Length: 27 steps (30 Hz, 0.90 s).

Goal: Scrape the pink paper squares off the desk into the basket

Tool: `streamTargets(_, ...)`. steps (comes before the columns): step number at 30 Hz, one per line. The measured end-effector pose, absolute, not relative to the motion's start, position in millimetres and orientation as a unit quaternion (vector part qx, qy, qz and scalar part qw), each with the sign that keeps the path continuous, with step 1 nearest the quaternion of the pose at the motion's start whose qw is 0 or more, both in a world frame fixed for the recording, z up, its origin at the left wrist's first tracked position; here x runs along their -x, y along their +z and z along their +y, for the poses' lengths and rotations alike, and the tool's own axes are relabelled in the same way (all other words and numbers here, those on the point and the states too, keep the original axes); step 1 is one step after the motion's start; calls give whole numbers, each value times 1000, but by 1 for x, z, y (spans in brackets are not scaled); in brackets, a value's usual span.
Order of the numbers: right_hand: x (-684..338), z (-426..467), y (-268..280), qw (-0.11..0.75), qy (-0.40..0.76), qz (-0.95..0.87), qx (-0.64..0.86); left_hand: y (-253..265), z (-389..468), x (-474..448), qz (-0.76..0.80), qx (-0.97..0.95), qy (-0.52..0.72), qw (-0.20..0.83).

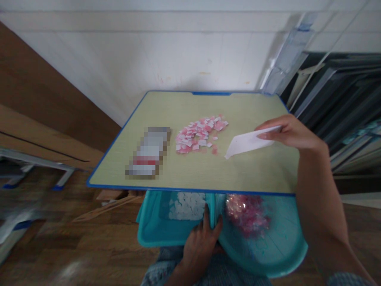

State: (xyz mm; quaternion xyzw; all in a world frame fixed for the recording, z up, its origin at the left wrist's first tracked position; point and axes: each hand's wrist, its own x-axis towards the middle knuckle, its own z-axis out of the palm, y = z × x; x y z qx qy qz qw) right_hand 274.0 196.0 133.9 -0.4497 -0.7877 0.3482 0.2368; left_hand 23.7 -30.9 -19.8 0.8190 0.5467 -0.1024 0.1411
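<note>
My right hand [287, 131] is closed over the right side of the table, pinching a white paper piece [253, 142] between thumb and fingers. The paper slants down to the left, its lower corner close to the tabletop. To its left, a loose heap of small pink and white paper squares [199, 133] is spread on the table. Below the front edge, my left hand [201, 242] rests where two teal tubs meet, index finger and thumb stretched apart. White pieces [187, 206] lie in the rectangular tub [157, 239]; shiny pink plastic pieces [248, 216] fill part of the round tub [276, 270].
A blurred-out flat object [150, 151] lies on the left of the pale, blue-edged table [238, 178]. A clear plastic bottle or tube [285, 55] stands behind the right corner. Dark stacked panels [342, 87] are at right, a brown wooden panel [44, 87] at left.
</note>
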Motion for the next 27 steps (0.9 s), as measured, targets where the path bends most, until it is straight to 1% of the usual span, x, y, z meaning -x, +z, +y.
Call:
streamTargets(3, -270, 194, 135, 237, 349, -789, 446, -19, -30, -24, 546, -819, -102, 144)
streamTargets(7, -264, 191, 136, 196, 375, -809, 407, -18, -30, -24, 548, -817, -104, 144)
streamTargets(9, -264, 190, 136, 190, 381, -817, 390, -18, -30, -24, 549, -817, -105, 144)
streamTargets(12, -267, 190, 135, 221, 374, -808, 399, -19, -31, -25, 548, -817, -105, 145)
streamTargets(14, -267, 190, 134, 225, 375, -806, 399, -19, -31, -25, 547, -818, -105, 145)
streamTargets(19, -248, 187, 134, 164, 394, -834, 350, -19, -30, -24, 547, -817, -109, 148)
streamTargets(24, -249, 186, 138, 191, 377, -833, 358, -17, -29, -24, 547, -815, -114, 154)
streamTargets(27, -255, 186, 139, 181, 378, -836, 355, -16, -29, -24, 547, -814, -114, 157)
